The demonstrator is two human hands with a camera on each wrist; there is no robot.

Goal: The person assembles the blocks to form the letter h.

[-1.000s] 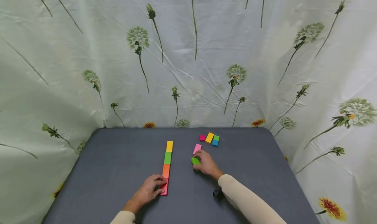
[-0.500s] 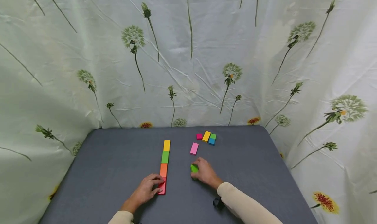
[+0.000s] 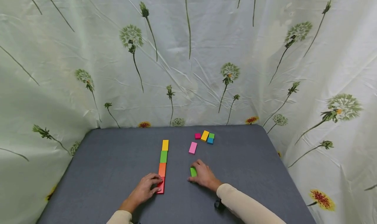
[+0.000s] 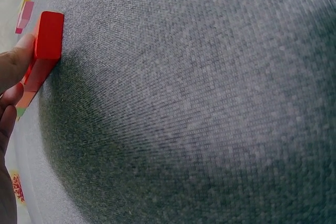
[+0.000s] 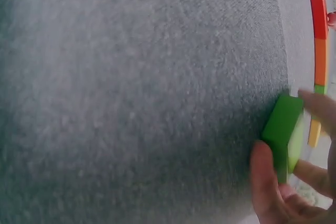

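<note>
In the head view, my left hand (image 3: 144, 188) holds a red block (image 3: 162, 185) at the near end of a straight row. Beyond it in that row lie an orange block (image 3: 162, 169), a green block (image 3: 163, 156) and a yellow block (image 3: 165, 145). The left wrist view shows the thumb against the side of the red block (image 4: 51, 35). To the right of the row, my right hand (image 3: 205, 176) has a bright green block (image 3: 193, 172) between thumb and fingers. Seen from the right wrist, this green block (image 5: 283, 121) sits at the cloth, the thumb at one corner.
A pink block (image 3: 192, 148) lies beyond my right hand. Farther back are a crimson block (image 3: 197, 136), a yellow-orange block (image 3: 205, 136), a small green block (image 3: 211, 135) and a blue block (image 3: 210, 141). Grey cloth (image 3: 117, 158) covers the table; a flowered curtain (image 3: 165, 70) hangs behind.
My right hand has brought the bright green block nearer to me, away from the pink block. The left hand stays at the red block. The head view has shifted slightly.
</note>
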